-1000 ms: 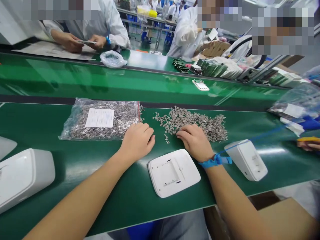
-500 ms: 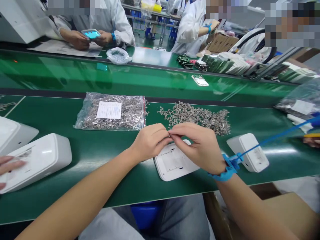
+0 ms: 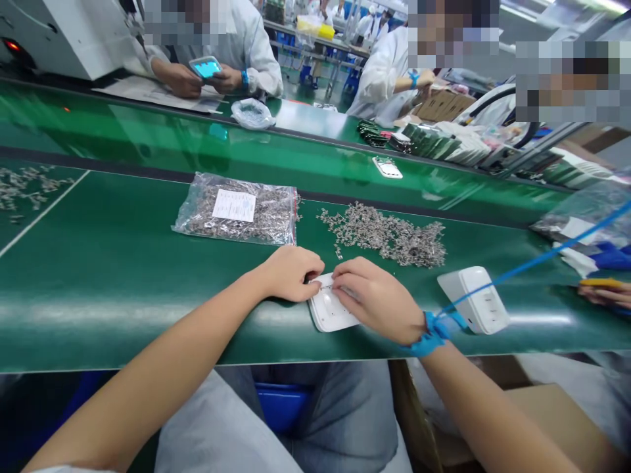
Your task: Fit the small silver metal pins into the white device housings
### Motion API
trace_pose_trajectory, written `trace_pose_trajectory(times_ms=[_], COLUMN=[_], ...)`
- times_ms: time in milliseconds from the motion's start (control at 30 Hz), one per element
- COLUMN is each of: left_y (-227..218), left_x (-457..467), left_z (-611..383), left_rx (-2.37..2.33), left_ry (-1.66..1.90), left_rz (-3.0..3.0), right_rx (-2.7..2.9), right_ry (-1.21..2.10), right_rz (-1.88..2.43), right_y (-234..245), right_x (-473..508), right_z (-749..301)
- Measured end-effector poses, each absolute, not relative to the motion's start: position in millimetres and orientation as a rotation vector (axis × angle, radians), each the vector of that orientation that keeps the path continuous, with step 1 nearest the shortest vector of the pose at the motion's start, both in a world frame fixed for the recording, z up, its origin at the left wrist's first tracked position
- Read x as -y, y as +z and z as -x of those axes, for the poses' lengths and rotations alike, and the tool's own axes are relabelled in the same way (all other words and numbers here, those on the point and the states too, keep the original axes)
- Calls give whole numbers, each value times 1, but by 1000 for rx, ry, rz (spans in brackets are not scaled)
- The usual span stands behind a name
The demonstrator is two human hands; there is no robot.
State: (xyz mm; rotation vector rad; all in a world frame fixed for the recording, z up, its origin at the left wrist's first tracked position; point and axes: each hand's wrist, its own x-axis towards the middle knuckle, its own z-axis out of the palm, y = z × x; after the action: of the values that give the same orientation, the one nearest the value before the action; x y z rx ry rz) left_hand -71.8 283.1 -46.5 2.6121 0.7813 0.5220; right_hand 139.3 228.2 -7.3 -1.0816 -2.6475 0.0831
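My left hand (image 3: 292, 272) has its fingers curled by the far left corner of a white plastic cover (image 3: 329, 316), the thumb touching its edge. What lies inside those fingers is hidden. My right hand (image 3: 377, 292), a blue wrist strap (image 3: 430, 336) round its wrist, pinches over the cover's upper part; a small metal part seems to sit at its fingertips, mostly covered. Beyond the hands spreads a heap of small metal parts (image 3: 384, 233). A clear bag (image 3: 276, 220) of similar parts, with a white label, lies to the heap's left.
A white plastic housing (image 3: 476, 302) stands right of my hand. The strap's blue cord (image 3: 542, 246) runs off right. More metal parts (image 3: 29, 187) lie far left. Across a green barrier (image 3: 305, 164), a person holds a lit device (image 3: 204, 67). Another person's hand (image 3: 608, 293) shows at right.
My hands have parted from a joint pinch and moved down, the right one onto the cover. The view has swung left; the white housings and another person's hand at far left are gone from sight.
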Motion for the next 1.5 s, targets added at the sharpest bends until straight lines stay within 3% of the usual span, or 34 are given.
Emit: trace_pose_trajectory(times_ms=[367, 733, 1133, 1300, 1500], left_y=[-47, -44, -37, -39, -38], left_x=[-281, -274, -265, -269, -275], left_z=[69, 60, 47, 53, 63], left_rx=[-823, -973, -1189, -1109, -991], left_ry=[523, 441, 336, 320, 334], left_rz=[-2623, -2633, -2546, -2588, -2585], right_rx=[2684, 2472, 2567, 2320, 2527], right_ry=[167, 0, -118, -75, -67], right_rz=[1439, 934, 883, 1018, 1062], right_y=[-5, -33, -34, -38, -24], right_x=[-251, -206, -204, -200, -215], right_z=[-127, -154, -145, -147, -145])
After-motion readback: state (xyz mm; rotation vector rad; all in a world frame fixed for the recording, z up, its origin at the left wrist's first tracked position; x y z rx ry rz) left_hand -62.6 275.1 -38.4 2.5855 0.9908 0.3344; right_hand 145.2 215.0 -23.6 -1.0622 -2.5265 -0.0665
